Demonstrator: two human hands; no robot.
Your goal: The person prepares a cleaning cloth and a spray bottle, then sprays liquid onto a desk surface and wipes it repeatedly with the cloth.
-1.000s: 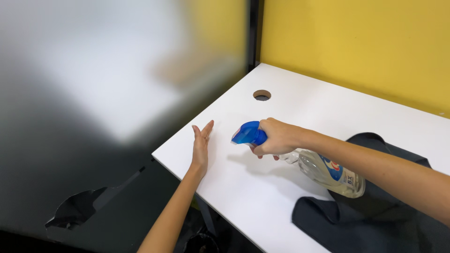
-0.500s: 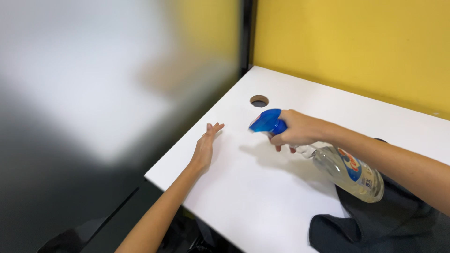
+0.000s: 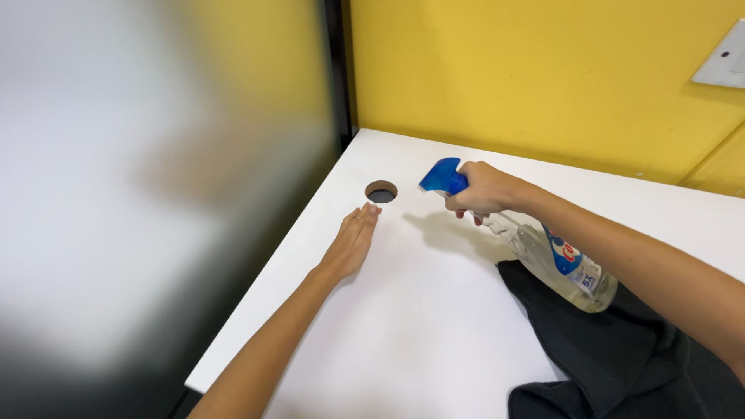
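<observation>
My right hand (image 3: 485,188) grips a clear spray bottle (image 3: 555,256) by its neck, the blue nozzle (image 3: 441,176) pointing left over the white desk (image 3: 434,326). The bottle is tilted, its base low to the right above a dark cloth (image 3: 613,349). My left hand (image 3: 353,242) lies flat on the desk, palm down, fingers together and stretched toward a round cable hole (image 3: 381,192). It holds nothing.
A yellow wall (image 3: 528,70) rises behind the desk, with a white wall plate (image 3: 722,58) at the upper right. A dark post (image 3: 335,74) stands at the desk's back left corner. Left of the desk edge the view is blurred.
My right hand has carried the bottle further back along the desk toward the wall. My left hand has slid forward to just short of the cable hole.
</observation>
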